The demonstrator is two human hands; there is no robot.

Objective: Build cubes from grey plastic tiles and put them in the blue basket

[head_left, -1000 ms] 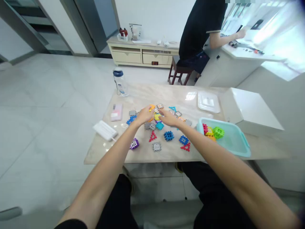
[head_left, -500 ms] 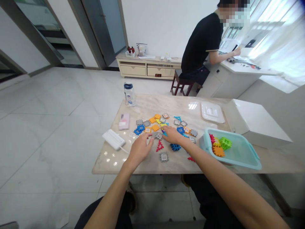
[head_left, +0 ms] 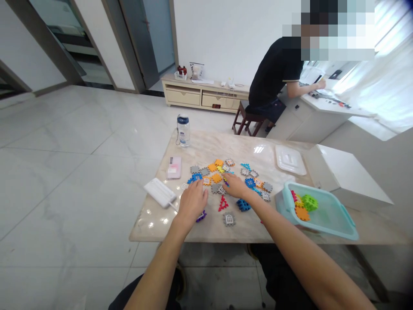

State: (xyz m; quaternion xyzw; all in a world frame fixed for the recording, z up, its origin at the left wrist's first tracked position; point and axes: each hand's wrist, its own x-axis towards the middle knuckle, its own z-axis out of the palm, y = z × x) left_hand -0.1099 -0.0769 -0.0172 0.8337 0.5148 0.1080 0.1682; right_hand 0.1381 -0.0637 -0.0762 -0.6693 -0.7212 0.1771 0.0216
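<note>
Flat interlocking plastic building pieces in orange, grey, blue and yellow lie scattered on a marble table. My left hand rests palm down at the pile's near left edge, its curled fingers next to a purple piece. My right hand reaches into the pile, fingertips among the grey and blue pieces. Whether either hand holds a piece is hidden. A red triangular piece, a blue piece and a grey window piece lie nearer the table's front edge.
A teal tub holds joined pieces at the table's right, beside a white box. A white lid, water bottle, white power bank and pink card share the table. A seated person works at a counter behind.
Both hands have drawn apart and back from the pile's middle, and the left now sits by the purple piece. The view has tilted up, showing more of the room.
</note>
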